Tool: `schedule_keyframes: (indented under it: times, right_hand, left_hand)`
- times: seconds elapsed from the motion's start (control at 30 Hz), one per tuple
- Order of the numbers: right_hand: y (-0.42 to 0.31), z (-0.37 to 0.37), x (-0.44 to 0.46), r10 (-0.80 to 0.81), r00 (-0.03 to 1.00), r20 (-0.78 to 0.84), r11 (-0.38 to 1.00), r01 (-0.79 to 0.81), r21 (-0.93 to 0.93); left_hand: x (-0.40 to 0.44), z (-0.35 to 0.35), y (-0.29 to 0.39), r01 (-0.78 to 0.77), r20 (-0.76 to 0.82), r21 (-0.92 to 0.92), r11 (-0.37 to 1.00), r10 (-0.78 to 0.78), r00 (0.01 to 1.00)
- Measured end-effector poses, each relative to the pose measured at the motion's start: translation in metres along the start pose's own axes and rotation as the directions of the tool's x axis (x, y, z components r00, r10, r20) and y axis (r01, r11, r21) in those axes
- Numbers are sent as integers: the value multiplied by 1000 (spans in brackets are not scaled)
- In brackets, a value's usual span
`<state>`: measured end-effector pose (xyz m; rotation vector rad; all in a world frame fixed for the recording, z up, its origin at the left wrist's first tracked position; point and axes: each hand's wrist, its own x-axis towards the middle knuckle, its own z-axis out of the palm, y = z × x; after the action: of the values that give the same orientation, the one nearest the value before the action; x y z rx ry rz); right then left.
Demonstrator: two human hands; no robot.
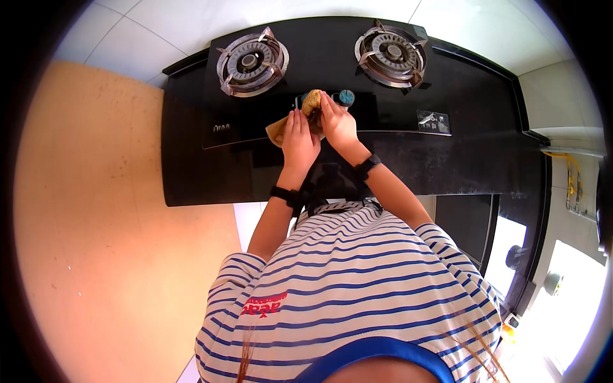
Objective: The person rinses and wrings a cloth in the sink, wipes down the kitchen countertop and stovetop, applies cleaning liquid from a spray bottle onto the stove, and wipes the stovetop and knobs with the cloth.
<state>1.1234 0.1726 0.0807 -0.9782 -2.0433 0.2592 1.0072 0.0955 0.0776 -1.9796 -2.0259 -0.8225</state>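
A yellow-brown cloth (311,101) is bunched between my two hands at the front of a black gas stove (322,70). My left hand (300,140) presses on the cloth's lower left part, its fingers together and pointing away from me. My right hand (338,124) grips the upper part of the cloth, close to the right knob (346,97). The left knob (298,101) is partly covered by the cloth and fingers. Both hands nearly touch each other, and part of the cloth is hidden under them.
Two burners with metal pan supports, the left burner (249,61) and the right burner (394,53), stand behind my hands. A label (433,122) sits at the stove's front right. The black countertop (408,159) surrounds the stove, with white wall tiles (300,11) behind.
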Motion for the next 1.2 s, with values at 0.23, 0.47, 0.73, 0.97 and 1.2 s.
schedule_keyframes:
  times: [0.23, 0.47, 0.73, 0.97, 1.2]
  right_hand:
    - [2, -8, -8, -54, 994, 96, 998, 51, 35]
    - [0, -32, -23, -93, 990, 110, 986, 76, 149]
    - [-10, -28, 21, 18, 944, 329, 998, -35, 45]
    - [-7, -30, 10, -81, 955, 284, 997, 71, 43]
    - [-9, -44, -7, -175, 959, 225, 984, 166, 59]
  left_hand:
    - [6, -5, -5, 10, 2, 9, 1000, -10, 1000]
    - [-9, -19, -5, -44, 56, -94, 995, 49, 997]
    - [-10, -17, -8, -36, 16, -172, 984, 40, 999]
    - [-8, -21, -6, -29, 19, -164, 986, 32, 999]
    - [-4, -24, -7, -78, -12, -153, 985, 77, 997]
